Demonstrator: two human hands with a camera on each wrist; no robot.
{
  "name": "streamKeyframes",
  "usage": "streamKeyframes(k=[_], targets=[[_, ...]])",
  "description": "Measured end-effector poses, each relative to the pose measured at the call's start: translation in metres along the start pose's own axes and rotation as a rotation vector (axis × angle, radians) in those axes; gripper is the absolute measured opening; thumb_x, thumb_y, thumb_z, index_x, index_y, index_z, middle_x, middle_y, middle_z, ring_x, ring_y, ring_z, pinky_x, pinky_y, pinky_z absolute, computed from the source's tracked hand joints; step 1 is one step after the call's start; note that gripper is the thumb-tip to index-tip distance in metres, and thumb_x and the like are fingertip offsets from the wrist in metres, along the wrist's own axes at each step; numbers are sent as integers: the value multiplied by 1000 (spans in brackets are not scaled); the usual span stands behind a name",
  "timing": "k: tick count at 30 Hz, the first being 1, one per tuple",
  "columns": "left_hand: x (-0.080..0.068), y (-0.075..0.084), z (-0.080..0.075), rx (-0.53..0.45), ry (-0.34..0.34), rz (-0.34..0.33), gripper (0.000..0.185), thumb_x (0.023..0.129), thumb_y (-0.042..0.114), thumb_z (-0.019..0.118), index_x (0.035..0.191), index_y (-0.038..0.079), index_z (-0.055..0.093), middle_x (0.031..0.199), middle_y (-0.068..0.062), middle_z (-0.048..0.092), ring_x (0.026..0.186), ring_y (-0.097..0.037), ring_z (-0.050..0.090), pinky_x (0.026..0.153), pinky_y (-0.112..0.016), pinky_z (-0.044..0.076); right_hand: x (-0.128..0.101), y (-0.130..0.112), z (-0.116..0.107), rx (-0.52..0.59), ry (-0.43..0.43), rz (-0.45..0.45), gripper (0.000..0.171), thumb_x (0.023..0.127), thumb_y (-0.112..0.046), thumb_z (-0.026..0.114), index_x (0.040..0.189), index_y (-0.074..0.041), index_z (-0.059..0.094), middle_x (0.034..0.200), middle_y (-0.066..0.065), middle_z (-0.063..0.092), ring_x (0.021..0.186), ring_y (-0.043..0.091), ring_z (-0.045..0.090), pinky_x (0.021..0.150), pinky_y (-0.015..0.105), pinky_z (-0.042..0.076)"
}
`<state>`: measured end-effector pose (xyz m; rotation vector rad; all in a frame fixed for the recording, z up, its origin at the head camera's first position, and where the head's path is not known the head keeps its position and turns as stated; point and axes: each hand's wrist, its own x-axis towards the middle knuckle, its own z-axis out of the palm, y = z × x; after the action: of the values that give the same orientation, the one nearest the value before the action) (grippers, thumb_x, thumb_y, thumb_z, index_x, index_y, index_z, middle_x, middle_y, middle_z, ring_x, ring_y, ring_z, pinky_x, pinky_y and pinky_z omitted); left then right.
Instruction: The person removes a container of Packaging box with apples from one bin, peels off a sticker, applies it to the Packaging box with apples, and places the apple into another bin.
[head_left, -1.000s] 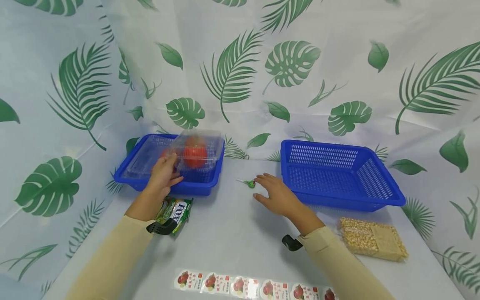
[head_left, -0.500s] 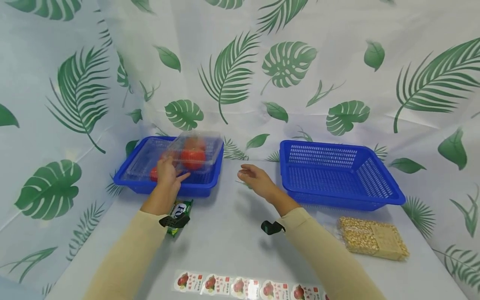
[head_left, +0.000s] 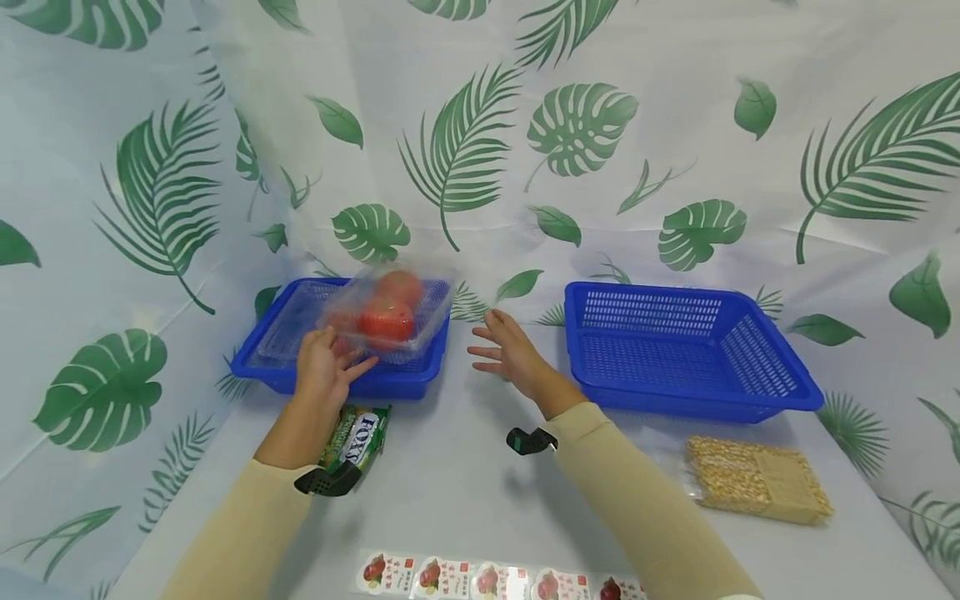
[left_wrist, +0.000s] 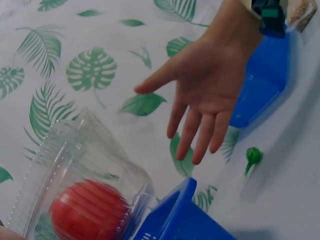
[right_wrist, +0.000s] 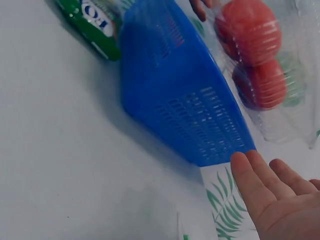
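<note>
clear clamshell (head_left: 386,312) holding red tomatoes (head_left: 387,320), tilted

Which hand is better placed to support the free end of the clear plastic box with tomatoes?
The right hand: it is open beside the clear plastic box, whereas the left hand already grips its near edge.

The left hand (head_left: 324,372) is gripping a clear tomato box (head_left: 386,312) over the left basket (head_left: 390,382). The right hand (head_left: 510,354) is hovering beside it, fingers spread.
</note>
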<state>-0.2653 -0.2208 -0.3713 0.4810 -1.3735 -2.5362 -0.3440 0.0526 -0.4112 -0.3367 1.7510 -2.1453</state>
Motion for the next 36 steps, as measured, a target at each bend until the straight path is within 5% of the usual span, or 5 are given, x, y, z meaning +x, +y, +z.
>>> streamKeyframes(k=[8, 18, 26, 36], targets=[[-22, 1, -9, -19, -110, -36, 13, 106, 26, 38, 104, 13, 40, 98, -6, 38, 96, -27, 57, 92, -58, 46, 5, -3, -4, 157, 83, 34, 88, 93, -58, 55, 156, -20, 8, 150, 17, 36, 123, 42, 51, 90, 54, 49], [-33, -2, -25, 93, -301, -28, 17, 106, 28, 38, 95, 17, 46, 122, -1, 48, 94, -24, 65, 77, -48, 56, -11, -9, -21, 301, 9, 18, 85, 94, -65, 44, 157, -19, 8, 158, 15, 20, 135, 43, 36, 97, 57, 43], [-34, -10, -43, 180, -453, -28, 21, 108, 27, 35, 96, 15, 48, 125, -2, 53, 96, -25, 68, 76, -48, 56, -47, -9, -27, 257, -65, 52, 81, 96, -65, 36, 156, -15, 14, 157, 14, 25, 135, 42, 36, 98, 60, 40], [-28, -13, -51, 215, -656, -39, 25, 109, 25, 30, 93, 15, 47, 126, 5, 61, 84, -21, 67, 64, -35, 58, -85, -16, -33, 99, -103, 127, 86, 93, -63, 49, 153, -7, 24, 151, 17, 36, 131, 41, 41, 87, 59, 49]])
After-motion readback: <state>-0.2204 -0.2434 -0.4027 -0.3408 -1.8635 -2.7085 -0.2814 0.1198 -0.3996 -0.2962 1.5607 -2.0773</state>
